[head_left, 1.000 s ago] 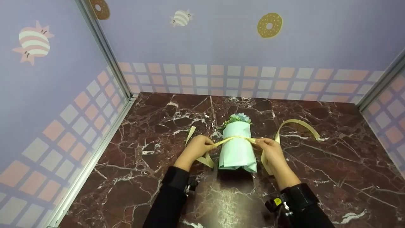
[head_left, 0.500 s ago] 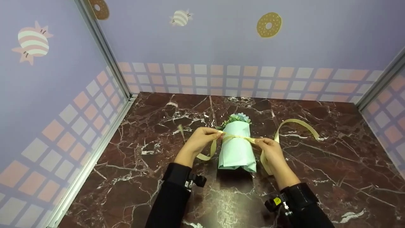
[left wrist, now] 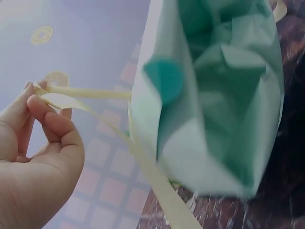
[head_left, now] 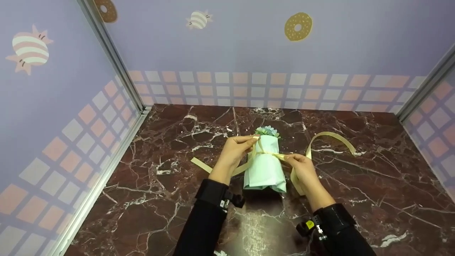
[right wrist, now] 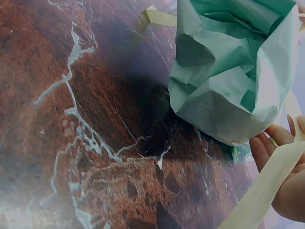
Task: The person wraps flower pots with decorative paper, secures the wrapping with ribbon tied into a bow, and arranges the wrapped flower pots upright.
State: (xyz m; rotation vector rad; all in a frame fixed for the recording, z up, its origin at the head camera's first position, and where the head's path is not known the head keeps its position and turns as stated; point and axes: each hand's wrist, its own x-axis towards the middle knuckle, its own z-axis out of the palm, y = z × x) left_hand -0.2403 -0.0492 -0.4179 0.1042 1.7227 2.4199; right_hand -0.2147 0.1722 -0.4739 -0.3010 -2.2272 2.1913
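A small bouquet wrapped in mint-green paper [head_left: 266,174] lies on the marble-patterned table, its blue and green flowers [head_left: 268,131] at the far end. Pale yellow ribbon [head_left: 202,165] runs across the wrap's middle. My left hand [head_left: 234,152] pinches a length of it above the wrap's upper left, between thumb and fingertips. In the left wrist view that ribbon [left wrist: 90,92] stretches from the fingertips to the paper. At the wrap's right side, my right hand [head_left: 304,170] pinches the other side of the ribbon. The wrap's hollow, crumpled bottom [right wrist: 228,62] shows in the right wrist view.
The ribbon's right tail [head_left: 332,134] curves over the table beyond my right hand. Lilac panels with a checked border [head_left: 224,85] stand behind and at both sides of the dark red table [head_left: 160,213]. Each wrist wears a strapped-on camera [head_left: 305,228].
My left hand has taken a new hold on the ribbon and moved right and away, over the wrap's upper left. The left tail has shifted along. My right hand stays nearly still.
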